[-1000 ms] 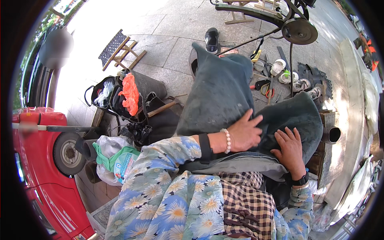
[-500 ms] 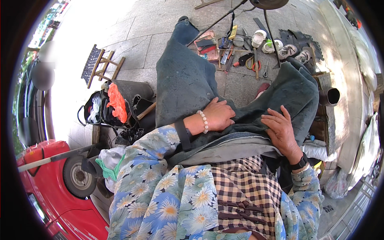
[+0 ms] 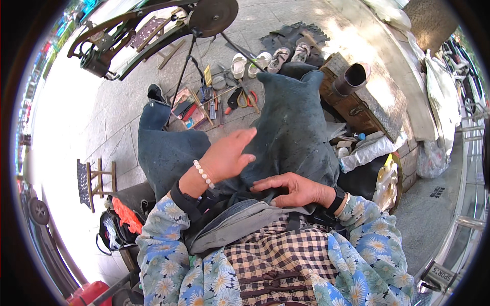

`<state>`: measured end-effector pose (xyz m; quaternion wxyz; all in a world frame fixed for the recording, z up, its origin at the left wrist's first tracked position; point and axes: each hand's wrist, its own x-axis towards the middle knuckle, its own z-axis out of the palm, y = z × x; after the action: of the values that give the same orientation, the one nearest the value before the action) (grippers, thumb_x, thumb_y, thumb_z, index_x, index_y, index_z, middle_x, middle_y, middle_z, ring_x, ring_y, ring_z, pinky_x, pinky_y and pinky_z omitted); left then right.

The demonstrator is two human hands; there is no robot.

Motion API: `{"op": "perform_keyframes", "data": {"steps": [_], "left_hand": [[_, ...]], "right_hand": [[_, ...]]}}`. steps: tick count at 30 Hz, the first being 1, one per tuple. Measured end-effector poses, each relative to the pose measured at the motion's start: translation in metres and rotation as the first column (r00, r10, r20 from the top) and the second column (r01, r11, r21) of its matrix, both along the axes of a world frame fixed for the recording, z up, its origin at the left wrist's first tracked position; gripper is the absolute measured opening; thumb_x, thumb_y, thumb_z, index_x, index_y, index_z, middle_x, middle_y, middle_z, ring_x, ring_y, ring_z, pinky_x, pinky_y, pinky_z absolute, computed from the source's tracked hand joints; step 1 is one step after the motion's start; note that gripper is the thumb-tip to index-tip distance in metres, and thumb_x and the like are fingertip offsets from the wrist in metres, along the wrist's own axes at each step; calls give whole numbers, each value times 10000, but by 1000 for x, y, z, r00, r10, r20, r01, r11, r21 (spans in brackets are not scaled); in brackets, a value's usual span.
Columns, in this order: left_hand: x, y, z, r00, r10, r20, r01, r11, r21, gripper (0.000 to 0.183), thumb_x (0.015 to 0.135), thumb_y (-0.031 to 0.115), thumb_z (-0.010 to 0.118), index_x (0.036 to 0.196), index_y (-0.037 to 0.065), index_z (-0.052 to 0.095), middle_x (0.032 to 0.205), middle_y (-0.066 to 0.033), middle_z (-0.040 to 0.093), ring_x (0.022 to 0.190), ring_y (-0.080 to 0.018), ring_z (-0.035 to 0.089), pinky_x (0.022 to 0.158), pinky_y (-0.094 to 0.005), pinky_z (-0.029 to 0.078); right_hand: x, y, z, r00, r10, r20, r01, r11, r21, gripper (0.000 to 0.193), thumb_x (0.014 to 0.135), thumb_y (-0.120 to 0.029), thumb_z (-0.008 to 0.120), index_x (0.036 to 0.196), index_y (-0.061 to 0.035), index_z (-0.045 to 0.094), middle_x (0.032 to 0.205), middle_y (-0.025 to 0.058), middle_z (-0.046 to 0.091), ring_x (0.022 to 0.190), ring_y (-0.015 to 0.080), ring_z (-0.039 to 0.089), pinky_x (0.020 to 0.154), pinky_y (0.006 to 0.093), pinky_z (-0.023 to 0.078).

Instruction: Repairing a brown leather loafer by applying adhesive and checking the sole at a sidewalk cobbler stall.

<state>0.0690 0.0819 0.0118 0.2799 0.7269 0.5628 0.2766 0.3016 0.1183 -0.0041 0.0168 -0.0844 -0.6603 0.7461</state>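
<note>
A worn dark green-grey cloth [image 3: 291, 122] covers my lap and legs. My left hand [image 3: 227, 157], with a bead bracelet on its wrist, hovers over the cloth between my knees; its fingers are stretched out and hold nothing. Beside it, lower and to the right, my right hand [image 3: 296, 189] is close to the waist edge of the cloth. Its thumb stands apart from the fingers, and nothing shows in it. A folded grey fabric band [image 3: 235, 224] runs across my waist above a checked apron [image 3: 275, 250].
A black crank machine with a round wheel [image 3: 213, 18] stands ahead on the left. Scissors [image 3: 248, 99], a tray of small tools [image 3: 191, 109] and several shoes [image 3: 278, 59] are on the paving. A wooden box [image 3: 357, 109] stands right; a folding stool [image 3: 97, 183] stands left.
My view has swung to the right. My left hand has lifted off the cloth, and my right hand has moved inward from my right thigh toward the middle of my lap.
</note>
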Motion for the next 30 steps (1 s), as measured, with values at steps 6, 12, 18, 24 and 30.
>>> {"op": "perform_keyframes", "data": {"steps": [6,12,18,24,30], "left_hand": [[-19,-20,-6,983,-183,-19,175,960,-219,446,776,186,634,1150,-31,524,1094,-216,576,988,-367,549,853,-378,447],[-48,-70,34,992,90,88,-63,960,-273,357,771,92,629,1095,-40,561,1022,-198,616,917,-294,615,809,-328,476],[-58,-106,52,932,358,60,-355,933,-60,295,774,5,609,1066,-19,586,935,-118,626,861,-188,614,764,-282,487],[-46,-145,62,962,214,168,-153,936,-317,279,688,182,773,854,20,618,656,-43,531,568,-108,504,515,-223,401],[-27,-170,63,970,121,212,-33,926,-376,349,658,237,780,856,4,613,758,-77,540,656,-195,534,568,-277,419]], "right_hand": [[60,32,32,924,-375,68,331,700,-633,373,921,-350,493,1087,-28,585,1106,155,610,839,176,633,706,315,510],[143,95,68,518,-841,-155,599,486,-636,388,963,-385,386,954,-58,595,760,33,525,501,85,364,460,236,295],[166,109,90,172,-947,-270,744,305,-594,298,942,-310,466,938,-35,583,778,44,508,515,89,352,483,234,295],[108,47,54,915,-368,165,364,930,56,223,776,-133,689,943,-3,616,782,44,567,610,102,511,538,235,411],[77,21,57,952,-85,294,-62,887,458,384,651,-154,786,970,-12,625,854,78,591,700,163,575,558,260,438]]}}
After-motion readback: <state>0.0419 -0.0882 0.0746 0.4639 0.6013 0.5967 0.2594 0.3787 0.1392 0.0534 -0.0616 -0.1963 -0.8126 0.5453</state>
